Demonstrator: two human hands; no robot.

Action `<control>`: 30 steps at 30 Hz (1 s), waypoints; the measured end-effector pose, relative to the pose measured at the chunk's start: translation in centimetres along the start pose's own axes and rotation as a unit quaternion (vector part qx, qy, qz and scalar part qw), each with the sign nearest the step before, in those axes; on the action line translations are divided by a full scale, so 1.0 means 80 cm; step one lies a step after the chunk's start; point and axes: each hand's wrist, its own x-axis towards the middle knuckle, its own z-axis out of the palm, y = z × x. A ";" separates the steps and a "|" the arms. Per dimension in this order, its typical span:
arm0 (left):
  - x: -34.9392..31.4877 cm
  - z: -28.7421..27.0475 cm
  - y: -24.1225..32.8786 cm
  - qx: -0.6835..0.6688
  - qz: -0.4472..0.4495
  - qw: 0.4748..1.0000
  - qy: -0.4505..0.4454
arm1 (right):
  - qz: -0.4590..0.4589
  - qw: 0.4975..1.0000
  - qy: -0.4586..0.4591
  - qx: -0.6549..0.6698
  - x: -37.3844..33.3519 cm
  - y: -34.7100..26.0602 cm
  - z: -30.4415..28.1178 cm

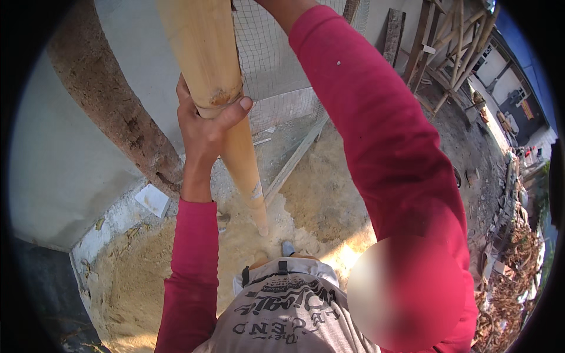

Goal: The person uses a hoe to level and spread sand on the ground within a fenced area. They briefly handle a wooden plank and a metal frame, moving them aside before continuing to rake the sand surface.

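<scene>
A thick, pale yellow bamboo pole (203,47) stands upright in front of me, its lower end meeting the sandy ground near my foot. My left hand (213,126) is wrapped around it just below a node, with the thumb lying across the near side. Higher up, my right arm in a red sleeve stretches to the top of the view. Only the wrist and the edge of my right hand (282,7) show there, close to the pole. Its fingers are out of the picture, so its grip is hidden.
A rough brown post (112,88) leans along the grey wall (53,153) at left. Wire mesh (265,53) hangs behind the pole. A wooden strip (297,159) and a white slab (152,200) lie low. Bamboo scaffolding (456,53) stands far right, above a debris heap (512,288).
</scene>
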 end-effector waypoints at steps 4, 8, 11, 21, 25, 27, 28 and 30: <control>0.005 0.005 0.010 -0.042 -0.015 0.999 -0.022 | 0.038 0.999 0.023 -0.007 -0.013 0.013 0.017; 0.005 0.035 0.001 -0.065 0.010 0.997 -0.039 | 0.014 0.999 0.020 0.029 -0.019 0.035 -0.020; 0.005 0.028 0.006 -0.068 0.006 0.997 -0.036 | -0.015 0.993 0.013 0.119 -0.016 0.039 -0.021; 0.011 0.026 0.004 -0.088 0.006 0.996 -0.011 | 0.052 0.967 0.073 0.239 -0.149 -0.037 -0.020; 0.004 0.038 -0.005 0.074 0.082 0.993 -0.050 | 0.110 0.980 0.078 0.148 -0.154 -0.037 -0.051; 0.000 0.033 -0.011 0.122 0.144 0.982 -0.012 | 0.067 0.980 0.117 0.146 -0.160 -0.034 -0.078; -0.001 0.033 -0.012 0.143 0.173 0.974 0.010 | 0.043 0.980 0.133 0.144 -0.162 -0.032 -0.098; 0.001 0.024 0.000 0.140 0.156 0.976 0.055 | 0.074 0.977 0.149 0.132 -0.164 -0.030 -0.138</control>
